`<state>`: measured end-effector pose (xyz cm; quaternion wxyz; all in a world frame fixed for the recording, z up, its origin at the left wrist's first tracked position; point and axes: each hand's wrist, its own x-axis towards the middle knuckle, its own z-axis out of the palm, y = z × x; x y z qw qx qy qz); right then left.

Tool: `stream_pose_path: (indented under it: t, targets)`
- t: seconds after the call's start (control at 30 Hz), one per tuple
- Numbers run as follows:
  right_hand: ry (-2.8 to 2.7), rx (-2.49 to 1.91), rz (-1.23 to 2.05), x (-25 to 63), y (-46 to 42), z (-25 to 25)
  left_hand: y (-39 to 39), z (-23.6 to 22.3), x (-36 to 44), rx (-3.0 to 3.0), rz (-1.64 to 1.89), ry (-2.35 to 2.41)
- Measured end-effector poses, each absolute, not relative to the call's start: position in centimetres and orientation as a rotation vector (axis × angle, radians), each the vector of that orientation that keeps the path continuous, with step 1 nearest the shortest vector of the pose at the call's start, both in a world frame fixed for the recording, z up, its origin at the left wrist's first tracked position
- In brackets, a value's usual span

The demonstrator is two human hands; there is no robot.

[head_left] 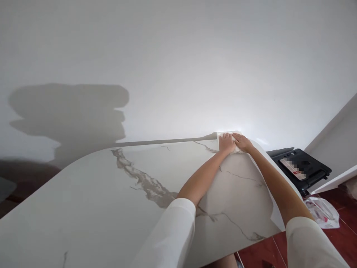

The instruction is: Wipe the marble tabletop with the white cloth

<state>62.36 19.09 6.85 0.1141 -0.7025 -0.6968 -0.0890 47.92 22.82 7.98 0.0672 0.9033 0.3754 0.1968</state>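
Note:
A folded white cloth [237,148] lies at the far edge of a white marble-patterned table [92,193], close against the wall. Both arms reach forward to it. My left hand [227,143] presses down on the cloth, its fingers bent over the material. Beside it, my right hand [242,142] bears on the cloth's right part, with its fingers close together and nearly touching the left hand. The palms and the underside of the cloth are hidden.
A pale wall [178,67] rises behind the table's far edge. To the right stands a black case [315,163] with a label. A white plastic bag [325,214] lies on the red tiled floor [260,253].

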Motion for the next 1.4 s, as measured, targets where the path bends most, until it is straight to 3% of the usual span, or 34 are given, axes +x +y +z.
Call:
stream_pose_path:
  t: [0.33, 0.9, 1.17, 1.4]
  targets:
    - [-2.016, -2.119, -0.341, 62.8, 10.6, 5.8, 15.4, 7.6, 47.8, 2.784, 0.579, 0.996]
    - [-2.037, -2.043, -0.322, 53.7, -7.0, 5.8, -0.9, 8.0, 38.5, 2.744, 0.42, 0.899]
    - [-2.031, -2.071, -0.274, 57.3, -10.3, 6.3, -3.8, 8.3, 41.6, 2.71, 0.443, 0.831]
    - [-1.963, -2.134, -0.28, 62.5, -8.4, 6.5, -1.7, 7.9, 47.2, 2.694, 0.513, 0.813]
